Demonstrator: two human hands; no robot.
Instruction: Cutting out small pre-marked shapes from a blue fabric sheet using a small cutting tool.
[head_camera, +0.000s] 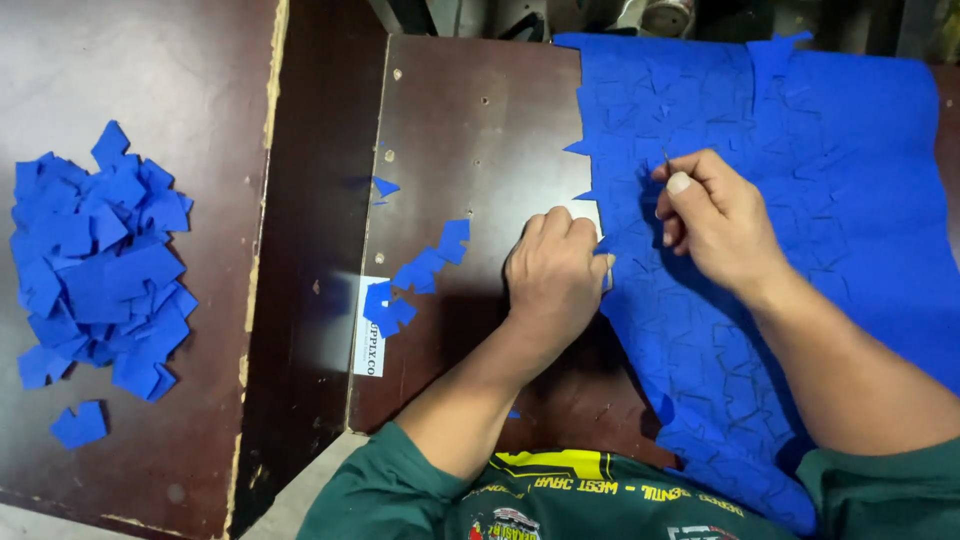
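Hands are gripping the blue sheet (800, 200): left hand (555, 280) pinching its edge, right hand (715, 220) apparently pinching a thin tool (667, 160) above it.

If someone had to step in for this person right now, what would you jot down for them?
Left hand: fist pressed on the left edge of the blue sheet, holding it down on the dark brown table.
Right hand: fingers pinch a thin pointed tool against the sheet.
Sheet: scored all over with cut shapes, most not yet removed.
Done: a heap of blue pieces lies on the far-left table; a few loose pieces sit beside the left hand.
Left: the many shapes in the sheet.
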